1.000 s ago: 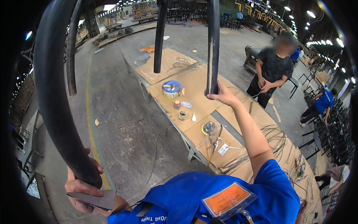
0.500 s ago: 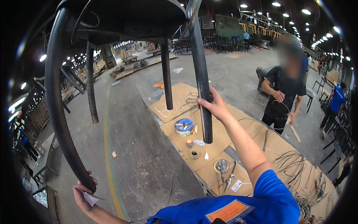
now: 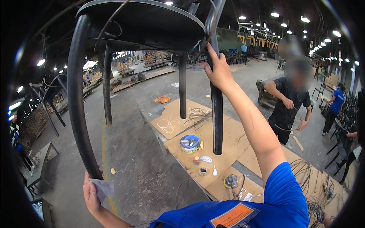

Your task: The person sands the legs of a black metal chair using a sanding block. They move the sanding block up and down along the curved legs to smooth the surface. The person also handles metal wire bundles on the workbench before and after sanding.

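A black chair [image 3: 148,28] is held up off the floor in front of me, its legs pointing down and its seat underside showing. My left hand [image 3: 91,194] is at the foot of the curved near-left leg [image 3: 76,95], closed on a grey sheet of sandpaper [image 3: 104,189]. The sheet lies against the leg's lower end. My right hand [image 3: 221,74] grips the near-right leg [image 3: 217,125] high up, just below the seat, with its index finger stretched upward. Its other fingers are partly hidden. A thin cord [image 3: 110,21] crosses the seat's edge.
Below on the right, a cardboard-covered table [image 3: 243,163] carries a blue-lined tub [image 3: 189,144], small jars, a white dropper bottle [image 3: 215,171], a spray gun [image 3: 241,193] and coiled wires. Across it a person in black [image 3: 289,102] handles a thin strip. Another chair [image 3: 49,91] hangs at far left.
My right hand has slid up the near-right leg toward the seat. The chair has shifted right in view. My left hand stays at the near-left leg's foot, with the sheet turned more toward me.
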`<state>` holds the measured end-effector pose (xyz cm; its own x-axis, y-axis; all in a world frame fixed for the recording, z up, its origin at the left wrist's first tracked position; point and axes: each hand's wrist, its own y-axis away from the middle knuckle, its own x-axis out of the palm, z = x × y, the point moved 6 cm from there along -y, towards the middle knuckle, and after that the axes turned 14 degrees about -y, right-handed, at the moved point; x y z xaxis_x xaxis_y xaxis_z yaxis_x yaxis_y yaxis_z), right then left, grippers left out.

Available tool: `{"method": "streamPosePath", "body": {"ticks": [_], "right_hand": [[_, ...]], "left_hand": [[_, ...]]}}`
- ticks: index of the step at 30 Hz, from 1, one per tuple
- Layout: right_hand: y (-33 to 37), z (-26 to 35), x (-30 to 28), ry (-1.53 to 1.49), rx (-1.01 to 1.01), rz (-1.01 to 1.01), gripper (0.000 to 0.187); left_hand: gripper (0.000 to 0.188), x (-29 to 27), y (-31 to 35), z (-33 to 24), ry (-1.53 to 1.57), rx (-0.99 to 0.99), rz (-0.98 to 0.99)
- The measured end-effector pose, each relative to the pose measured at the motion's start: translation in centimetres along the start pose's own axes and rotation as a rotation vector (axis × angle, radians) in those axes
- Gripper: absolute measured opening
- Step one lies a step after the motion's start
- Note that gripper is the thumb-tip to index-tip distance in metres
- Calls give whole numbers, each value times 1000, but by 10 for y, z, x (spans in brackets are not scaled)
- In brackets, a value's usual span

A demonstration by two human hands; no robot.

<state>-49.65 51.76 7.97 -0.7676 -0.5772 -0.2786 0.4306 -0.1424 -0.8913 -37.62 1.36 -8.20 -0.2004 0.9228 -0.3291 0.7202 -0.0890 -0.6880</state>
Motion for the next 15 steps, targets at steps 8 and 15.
{"method": "streamPosePath", "body": {"ticks": [8,15], "right_hand": [[-24,2,24,288,31,173,80],[10,-5,33,-123,-285,-179,89]], "left_hand": [[44,8,-39,52,16,32,-105],[42,37,-34,-19,-519,463,-837]]}}
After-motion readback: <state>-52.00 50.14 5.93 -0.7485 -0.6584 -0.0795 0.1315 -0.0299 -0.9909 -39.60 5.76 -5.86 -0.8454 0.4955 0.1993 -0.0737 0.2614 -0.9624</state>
